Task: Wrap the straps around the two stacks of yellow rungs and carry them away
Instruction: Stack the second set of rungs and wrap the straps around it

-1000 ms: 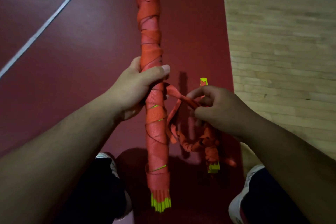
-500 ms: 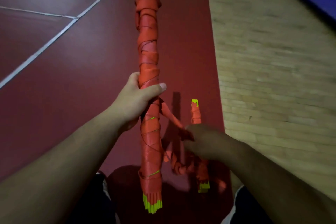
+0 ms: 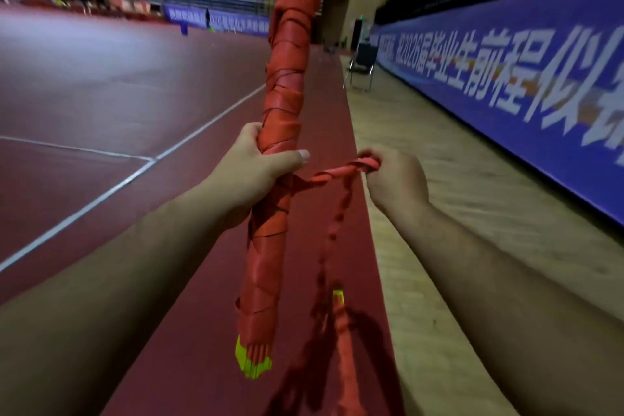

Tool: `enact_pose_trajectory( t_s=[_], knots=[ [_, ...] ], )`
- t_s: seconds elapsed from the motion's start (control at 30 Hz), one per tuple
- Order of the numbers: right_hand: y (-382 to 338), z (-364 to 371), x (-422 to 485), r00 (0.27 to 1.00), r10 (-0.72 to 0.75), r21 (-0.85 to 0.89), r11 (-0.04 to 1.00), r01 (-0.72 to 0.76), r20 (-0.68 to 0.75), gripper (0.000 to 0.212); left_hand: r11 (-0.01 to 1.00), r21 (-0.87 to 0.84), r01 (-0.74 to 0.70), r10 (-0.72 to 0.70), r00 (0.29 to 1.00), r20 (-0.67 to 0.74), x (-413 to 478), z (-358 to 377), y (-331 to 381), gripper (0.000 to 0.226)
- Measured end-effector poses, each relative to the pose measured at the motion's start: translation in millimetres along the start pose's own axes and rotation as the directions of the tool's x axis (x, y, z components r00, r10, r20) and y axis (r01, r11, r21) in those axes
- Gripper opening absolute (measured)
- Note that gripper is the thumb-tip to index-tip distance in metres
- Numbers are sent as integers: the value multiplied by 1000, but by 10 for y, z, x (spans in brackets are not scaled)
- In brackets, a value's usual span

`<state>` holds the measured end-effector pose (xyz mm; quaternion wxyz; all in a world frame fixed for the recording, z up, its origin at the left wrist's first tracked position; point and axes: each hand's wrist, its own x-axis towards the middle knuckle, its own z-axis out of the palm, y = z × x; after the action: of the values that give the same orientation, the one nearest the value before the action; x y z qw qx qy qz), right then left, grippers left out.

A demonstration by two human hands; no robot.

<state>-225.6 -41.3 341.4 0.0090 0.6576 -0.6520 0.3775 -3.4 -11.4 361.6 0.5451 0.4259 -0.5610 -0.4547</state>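
1. Forearms come in from the near edge, both bare, above a dark red floor (image 3: 101, 94).
2. Nearest, the yellow ends (image 3: 253, 365) of the first stack (image 3: 266, 263) stick out of its orange wrapping, low and left of centre.
3. Just right of them is a blurred second stack (image 3: 342, 331), also wrapped in orange, with a yellow tip at its far end. I cannot tell whether it hangs or lies on the floor.
4. The left hand (image 3: 251, 176) grips the first stack about mid-length, fingers and thumb curled round it, and holds it tilted up and away.
5. The right hand (image 3: 395, 179), apart from that stack, pinches a twisted strap (image 3: 337, 174) in curled fingers. The strap runs left to the first stack just below the left thumb, and a loose length drops toward the second stack.
6. Farther off, a wooden floor (image 3: 439, 162) lies to the right. A chair (image 3: 363, 67) stands on it beside a long blue banner (image 3: 506, 78).
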Motion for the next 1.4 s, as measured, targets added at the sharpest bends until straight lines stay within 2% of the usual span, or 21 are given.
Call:
enact_pose_trajectory(
  t_s=[0.03, 0.07, 0.13, 0.23, 0.33, 0.4, 0.57, 0.63, 0.7, 0.77, 0.83, 0.9, 0.93, 1.0, 1.03, 1.1, 1.13, 1.2, 1.3, 1.33, 1.4],
  knots=[
    [-60, -88, 59, 1000, -22, 73, 997, 23, -17, 33, 999, -12, -41, 40, 999, -21, -12, 0, 160, 55],
    [-127, -183, 75, 997, -58, 88, 995, 54, 44, 35, 997, -18, -79, 78, 996, -38, -43, -5, 318, 55],
    [-187, -298, 75, 977, -110, 26, 994, 107, 182, 35, 992, -32, -124, 122, 991, -55, -101, -22, 560, 57],
    [-254, -471, 47, 934, -107, -51, 990, 132, 341, 28, 989, -31, -143, 142, 989, -42, -222, -55, 814, 57],
    [-362, -599, -54, 816, -63, -27, 995, 96, 575, 28, 988, -10, -153, 153, 988, -32, -346, -45, 945, 57],
    [-402, -623, -98, 761, -55, -56, 991, 119, 647, 30, 989, 10, -147, 148, 989, -25, -396, -25, 972, 57],
    [-447, -713, -187, 756, -69, -34, 992, 120, 651, 37, 987, 52, -151, 151, 988, -7, -463, 0, 1023, 56],
    [-439, -785, -242, 728, -96, 115, 993, 24, 679, 41, 985, 65, -160, 161, 987, -4, -443, -3, 1106, 57],
    [-422, -829, -294, 721, -123, 303, 945, -125, 682, 45, 983, 49, -175, 175, 984, -5, -392, -20, 1255, 55],
    [-410, -838, -309, 707, -147, 455, 849, -268, 692, 48, 981, 34, -191, 191, 982, 8, -333, -25, 1441, 51],
    [-448, -830, -305, 684, -209, 615, 664, -425, 699, 50, 979, 43, -200, 199, 980, 19, -293, -11, 1573, 51],
    [-546, -833, -285, 718, -256, 733, 465, -496, 648, 49, 979, 61, -195, 193, 981, 27, -282, 21, 1616, 53],
    [-617, -830, -270, 752, -261, 774, 414, -478, 605, 50, 979, 78, -190, 188, 982, 34, -285, 30, 1611, 53],
    [-768, -786, -277, 822, -263, 831, 407, -380, 505, 50, 977, 115, -180, 175, 983, 53, -281, 20, 1566, 53],
    [-835, -757, -302, 847, -273, 843, 435, -315, 457, 42, 975, 134, -178, 171, 983, 64, -273, 5, 1551, 53],
    [-930, -680, -359, 882, -282, 831, 524, -189, 378, 14, 966, 190, -174, 162, 984, 81, -258, -47, 1531, 53],
    [-944, -640, -374, 895, -274, 820, 551, -156, 353, 9, 960, 222, -171, 156, 984, 85, -251, -69, 1527, 53],
    [-1009, -623, -401, 908, -231, 831, 524, -186, 349, 21, 951, 262, -167, 149, 985, 87, -234, -102, 1540, 53],
    [-1244, -671, -433, 896, -193, 901, 258, -347, 400, 24, 934, 314, -171, 158, 985, 66, -190, -146, 1599, 56],
    [-1292, -690, -415, 908, -160, 905, 253, -340, 386, 24, 927, 333, -175, 167, 984, 53, -176, -152, 1631, 58],
    [-1330, -763, -340, 930, -149, 892, 366, -265, 337, 25, 908, 371, -197, 202, 979, 26, -146, -168, 1702, 60]
  ],
)
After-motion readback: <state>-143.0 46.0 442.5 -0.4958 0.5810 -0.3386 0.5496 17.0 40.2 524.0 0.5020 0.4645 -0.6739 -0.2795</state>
